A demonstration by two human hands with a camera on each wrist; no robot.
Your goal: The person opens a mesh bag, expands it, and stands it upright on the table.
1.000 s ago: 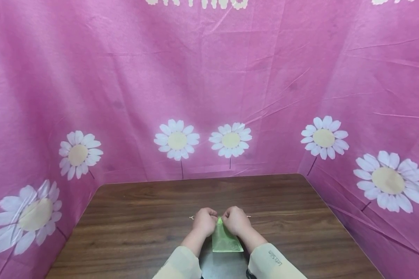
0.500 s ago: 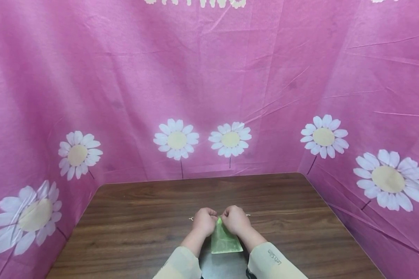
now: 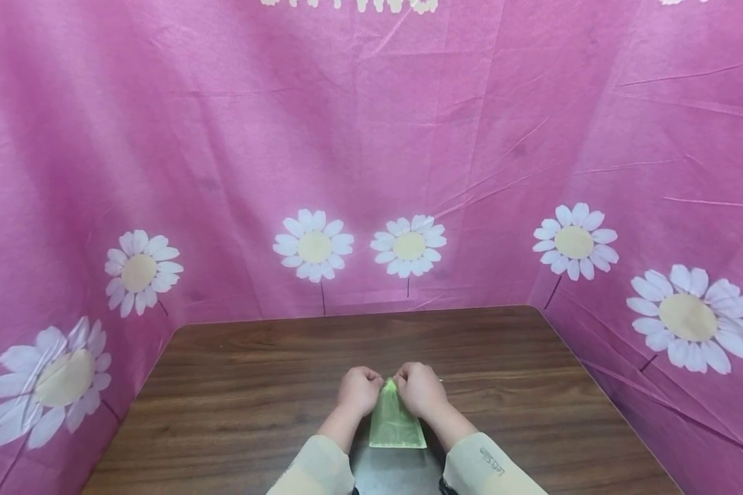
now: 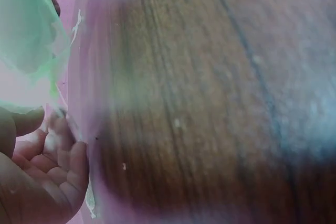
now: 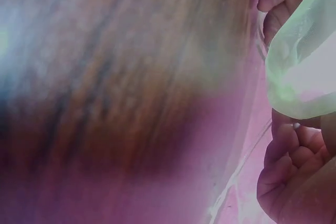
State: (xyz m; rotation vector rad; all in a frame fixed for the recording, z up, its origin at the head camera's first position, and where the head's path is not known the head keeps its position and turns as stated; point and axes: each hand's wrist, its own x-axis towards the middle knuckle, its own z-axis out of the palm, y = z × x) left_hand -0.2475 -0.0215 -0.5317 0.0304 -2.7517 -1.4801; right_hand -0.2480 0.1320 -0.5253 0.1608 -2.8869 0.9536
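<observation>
- L hand [image 3: 359, 392] & R hand [image 3: 421, 392]: fingers curled, pinching gathered top of sheer pale-green fabric pouch [image 3: 397, 425].
- Pouch btwn hands, wide end twd wrists.
- Brown wood-grain table [image 3: 248, 385] below hands.

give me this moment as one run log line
left hand: grips green bag near top | right hand: same | bag: narrow top, wide base | pale cord: beside right hand | brown table: below

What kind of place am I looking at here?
Probably a small curtained booth set up for tabletop work: a dark brown wood-grain table, enclosed on three visible sides by pink fabric hangings printed with large white daisies.
</observation>
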